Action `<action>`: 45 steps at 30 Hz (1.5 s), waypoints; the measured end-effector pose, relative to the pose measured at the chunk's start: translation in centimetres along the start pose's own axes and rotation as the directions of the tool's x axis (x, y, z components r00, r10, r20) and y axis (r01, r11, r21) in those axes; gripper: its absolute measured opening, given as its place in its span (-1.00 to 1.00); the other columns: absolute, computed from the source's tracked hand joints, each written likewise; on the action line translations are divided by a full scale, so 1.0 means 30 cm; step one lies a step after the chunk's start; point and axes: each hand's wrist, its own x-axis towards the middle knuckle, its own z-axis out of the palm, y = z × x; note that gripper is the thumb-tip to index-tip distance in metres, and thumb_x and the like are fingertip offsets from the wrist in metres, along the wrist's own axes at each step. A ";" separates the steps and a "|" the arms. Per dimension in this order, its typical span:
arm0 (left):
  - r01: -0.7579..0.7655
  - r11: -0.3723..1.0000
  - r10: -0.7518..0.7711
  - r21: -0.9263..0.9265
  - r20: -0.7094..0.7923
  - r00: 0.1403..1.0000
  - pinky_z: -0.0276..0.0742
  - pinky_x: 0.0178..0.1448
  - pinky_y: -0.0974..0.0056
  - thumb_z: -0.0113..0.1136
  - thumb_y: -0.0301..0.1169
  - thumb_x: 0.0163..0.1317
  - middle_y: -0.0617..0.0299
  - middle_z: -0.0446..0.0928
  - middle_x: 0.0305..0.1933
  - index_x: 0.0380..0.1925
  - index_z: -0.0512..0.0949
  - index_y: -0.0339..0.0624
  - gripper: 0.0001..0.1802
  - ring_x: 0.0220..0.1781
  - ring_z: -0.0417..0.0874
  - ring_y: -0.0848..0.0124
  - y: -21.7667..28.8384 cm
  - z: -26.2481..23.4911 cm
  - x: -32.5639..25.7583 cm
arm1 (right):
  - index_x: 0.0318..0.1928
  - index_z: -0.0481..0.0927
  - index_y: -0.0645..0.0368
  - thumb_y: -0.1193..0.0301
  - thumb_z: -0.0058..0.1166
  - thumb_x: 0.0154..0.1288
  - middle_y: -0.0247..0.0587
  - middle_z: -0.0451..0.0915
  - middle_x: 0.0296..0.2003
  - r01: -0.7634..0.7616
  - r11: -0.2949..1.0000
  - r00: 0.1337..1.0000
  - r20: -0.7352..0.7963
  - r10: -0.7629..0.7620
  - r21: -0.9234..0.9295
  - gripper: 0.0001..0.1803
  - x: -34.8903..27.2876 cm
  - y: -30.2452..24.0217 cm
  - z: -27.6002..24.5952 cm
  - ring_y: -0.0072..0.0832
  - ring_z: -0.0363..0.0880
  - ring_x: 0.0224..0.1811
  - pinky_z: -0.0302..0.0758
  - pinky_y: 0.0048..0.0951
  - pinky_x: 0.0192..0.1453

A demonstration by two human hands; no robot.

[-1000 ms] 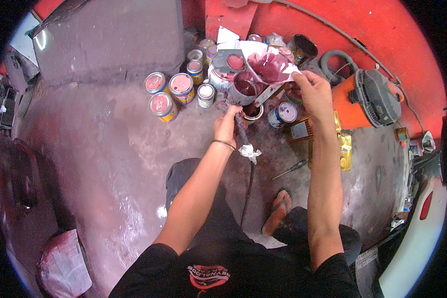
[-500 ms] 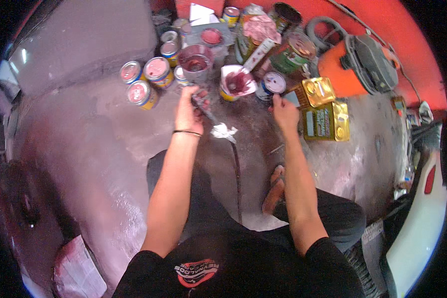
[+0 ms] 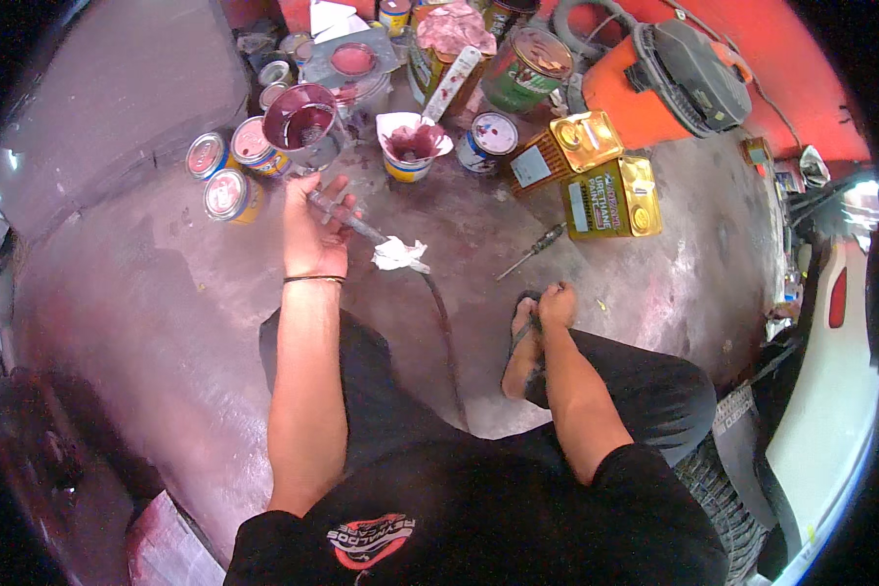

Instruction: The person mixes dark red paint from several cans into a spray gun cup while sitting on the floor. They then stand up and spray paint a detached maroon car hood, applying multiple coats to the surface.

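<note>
My left hand (image 3: 317,234) holds a spray gun by its grey handle (image 3: 337,210), which lies across the palm with the fingers loosely curled. Above the hand, the gun's clear cup (image 3: 302,129) contains dark red paint. White tissue (image 3: 400,254) wraps the handle's lower end, where a dark hose (image 3: 447,337) runs down toward my lap. Closed over my sandalled foot (image 3: 523,352), my right hand (image 3: 557,306) hides whatever is in its fingers. A screwdriver (image 3: 532,252) lies on the floor just beyond it.
Paint cans (image 3: 229,195) cluster beyond the gun. A paint-stained pot (image 3: 413,146) with a white stick (image 3: 452,85) stands beside a blue-white can (image 3: 488,142). Gold tins (image 3: 610,200) and an orange vacuum (image 3: 644,83) sit right; a white car panel (image 3: 825,400) edges the far right.
My right hand has drawn back from beside the blue-white can to over my foot. My left hand, with the spray gun, has shifted left, and the view has turned, exposing the screwdriver.
</note>
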 end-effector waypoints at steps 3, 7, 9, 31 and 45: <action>-0.019 1.000 0.018 -0.011 -0.011 1.000 0.54 0.01 0.08 0.33 -0.01 0.14 0.27 0.71 -0.04 -0.10 0.53 0.02 -0.57 -0.08 0.65 0.28 0.010 0.009 -0.031 | 0.14 0.63 0.18 0.24 0.08 0.39 0.07 0.67 0.06 0.210 0.973 0.978 -0.017 -0.210 0.093 -0.58 -0.012 -0.078 0.002 0.04 0.66 0.10 0.55 -0.02 0.21; 0.003 0.999 -0.004 -0.039 -0.020 1.000 0.53 -0.01 0.09 0.32 -0.03 0.16 0.25 0.71 -0.02 -0.11 0.52 0.03 -0.59 -0.10 0.66 0.28 -0.001 0.010 -0.035 | 0.11 0.65 0.15 0.28 0.09 0.41 0.03 0.66 0.06 0.531 0.812 0.848 -0.150 -0.509 0.244 -0.65 -0.020 -0.347 -0.009 -0.01 0.66 0.08 0.54 -0.09 0.22; -0.016 0.999 0.015 -0.046 -0.003 1.000 0.53 -0.02 0.09 0.32 -0.03 0.17 0.25 0.70 -0.02 -0.12 0.51 0.03 -0.60 -0.10 0.66 0.29 0.000 -0.004 -0.044 | 0.10 0.65 0.13 0.33 0.12 0.41 -0.01 0.66 0.06 0.679 0.627 0.728 -0.236 -0.644 0.381 -0.68 -0.067 -0.609 -0.108 -0.05 0.65 0.07 0.54 -0.13 0.21; -0.161 0.985 0.155 -0.069 -0.080 0.985 0.54 -0.06 0.22 0.30 -0.11 0.24 0.11 0.70 -0.03 -0.04 0.52 -0.10 -0.59 -0.15 0.64 0.34 0.012 0.039 -0.202 | 0.43 0.40 0.00 0.21 0.47 0.03 0.09 0.57 0.20 0.973 0.018 0.052 -0.141 -0.989 0.229 -0.09 0.116 -1.820 -0.186 -0.12 0.58 0.23 0.45 -0.07 0.37; -0.211 0.973 0.208 -0.098 -0.037 0.977 0.54 -0.15 0.27 0.29 -0.10 0.27 0.10 0.71 -0.08 -0.07 0.62 -0.19 -0.59 -0.27 0.64 0.34 -0.030 0.050 -0.089 | 0.11 0.43 0.16 0.49 0.51 0.02 0.08 0.47 0.30 0.455 -0.234 -0.023 -0.252 -0.968 0.859 -0.35 -0.399 -1.440 -0.537 -0.19 0.42 0.40 0.25 -0.19 0.52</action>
